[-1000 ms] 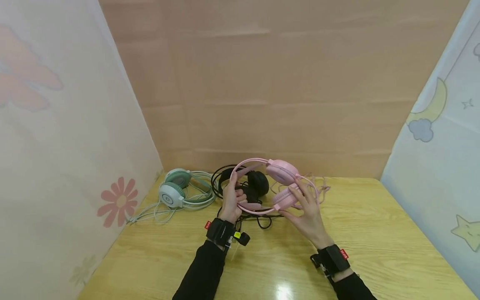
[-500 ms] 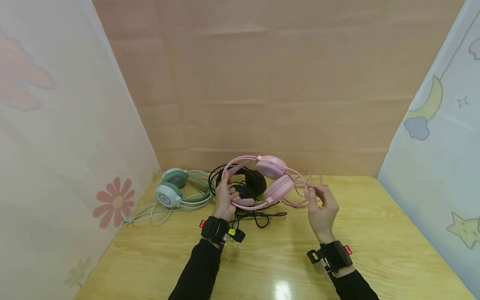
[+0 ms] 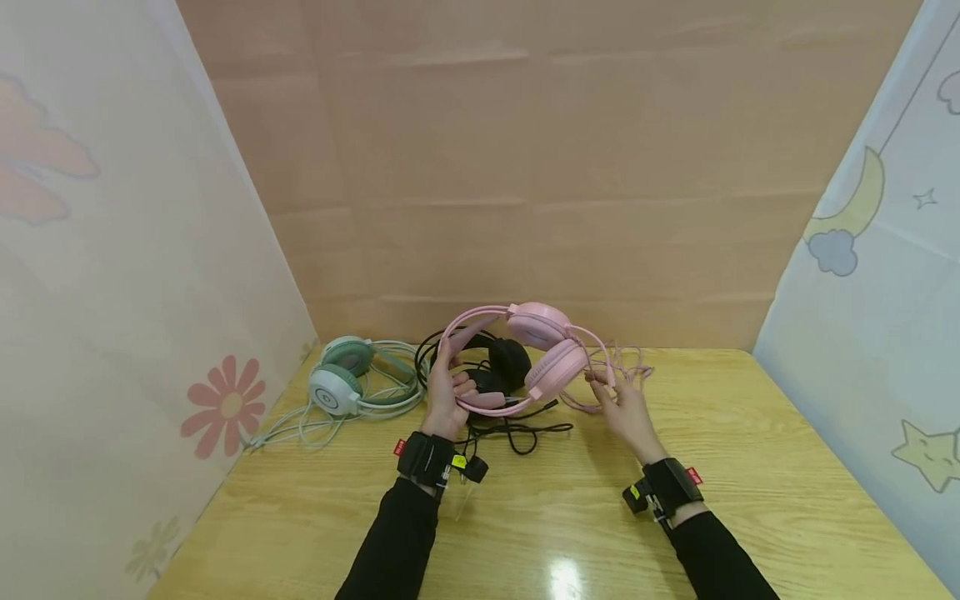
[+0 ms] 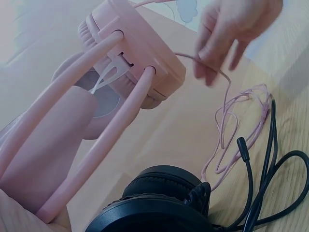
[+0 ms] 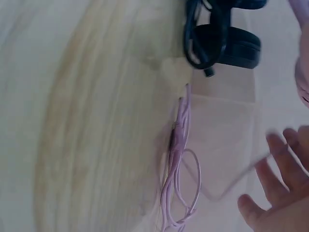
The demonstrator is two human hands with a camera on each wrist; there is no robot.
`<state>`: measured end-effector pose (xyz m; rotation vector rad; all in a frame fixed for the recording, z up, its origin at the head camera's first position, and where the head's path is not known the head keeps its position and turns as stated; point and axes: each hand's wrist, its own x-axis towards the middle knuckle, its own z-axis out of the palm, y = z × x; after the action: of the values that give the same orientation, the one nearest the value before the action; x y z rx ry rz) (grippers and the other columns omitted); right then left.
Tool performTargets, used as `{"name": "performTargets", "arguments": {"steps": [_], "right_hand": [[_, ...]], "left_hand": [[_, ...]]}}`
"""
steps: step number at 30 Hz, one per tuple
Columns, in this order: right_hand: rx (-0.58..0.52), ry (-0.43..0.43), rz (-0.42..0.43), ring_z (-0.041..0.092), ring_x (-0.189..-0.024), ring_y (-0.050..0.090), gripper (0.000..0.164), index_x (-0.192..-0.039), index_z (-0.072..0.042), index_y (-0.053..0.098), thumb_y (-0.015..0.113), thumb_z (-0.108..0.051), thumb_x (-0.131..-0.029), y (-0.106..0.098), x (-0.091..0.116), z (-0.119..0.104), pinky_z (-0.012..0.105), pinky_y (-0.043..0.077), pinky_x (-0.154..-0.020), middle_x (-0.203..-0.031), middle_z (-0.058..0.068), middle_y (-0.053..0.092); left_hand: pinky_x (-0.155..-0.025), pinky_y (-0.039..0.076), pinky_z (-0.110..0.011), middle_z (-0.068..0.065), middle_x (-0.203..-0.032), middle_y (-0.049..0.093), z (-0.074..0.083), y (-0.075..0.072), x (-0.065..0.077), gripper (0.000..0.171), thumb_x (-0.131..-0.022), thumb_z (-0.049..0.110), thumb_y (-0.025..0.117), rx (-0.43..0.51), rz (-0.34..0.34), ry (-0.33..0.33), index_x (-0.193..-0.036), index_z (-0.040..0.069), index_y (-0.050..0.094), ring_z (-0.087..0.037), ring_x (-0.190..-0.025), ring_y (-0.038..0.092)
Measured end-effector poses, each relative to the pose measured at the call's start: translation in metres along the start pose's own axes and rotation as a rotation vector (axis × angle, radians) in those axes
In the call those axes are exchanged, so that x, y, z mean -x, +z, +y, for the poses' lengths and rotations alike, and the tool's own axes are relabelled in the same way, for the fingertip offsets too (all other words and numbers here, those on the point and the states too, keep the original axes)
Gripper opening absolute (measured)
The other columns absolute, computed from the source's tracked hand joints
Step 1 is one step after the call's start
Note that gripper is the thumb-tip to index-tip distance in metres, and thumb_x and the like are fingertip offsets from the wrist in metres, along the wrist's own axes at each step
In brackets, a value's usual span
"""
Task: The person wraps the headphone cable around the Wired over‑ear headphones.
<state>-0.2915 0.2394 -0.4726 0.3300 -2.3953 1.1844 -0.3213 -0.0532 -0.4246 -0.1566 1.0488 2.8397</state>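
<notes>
My left hand (image 3: 444,400) grips the headband of the pink headphones (image 3: 557,371), holding them raised with both ear cups toward the right. Their thin pink cable (image 5: 177,140) runs down to a loosely bundled coil on the wooden table. Beside the lower ear cup is my right hand (image 3: 630,421), thumb and fingers apart. The cable crosses its fingers in the right wrist view. Behind and below the pink headphones, partly hidden by them, lie black headphones (image 4: 159,193).
White and green headphones (image 3: 337,392) lie at the back left, their pale cable trailing toward the left wall. A black cable (image 3: 521,429) loops in front of the black headphones. Brown paper (image 3: 480,167) covers the back wall, with patterned sheets at both sides.
My right hand has left the lower ear cup, gone right to the cable, then back left close beside the ear cups. My left hand has shifted slightly left with the headphones.
</notes>
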Motion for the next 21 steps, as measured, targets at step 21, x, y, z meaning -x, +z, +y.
{"name": "performTargets", "arguments": {"steps": [21], "right_hand": [[-0.218, 0.17, -0.194, 0.023, -0.073, 0.06, 0.019, -0.102, 0.003, 0.063, 0.045, -0.004, -0.102, 0.034, -0.014, -0.012, 0.028, 0.049, -0.064, -0.085, 0.023, 0.064]], "left_hand": [[-0.038, 0.028, -0.014, 0.005, -0.063, 0.027, -0.012, 0.008, 0.008, 0.041, -0.1, 0.051, 0.049, 0.099, -0.049, -0.041, -0.09, 0.012, 0.038, -0.002, -0.038, 0.023]]}}
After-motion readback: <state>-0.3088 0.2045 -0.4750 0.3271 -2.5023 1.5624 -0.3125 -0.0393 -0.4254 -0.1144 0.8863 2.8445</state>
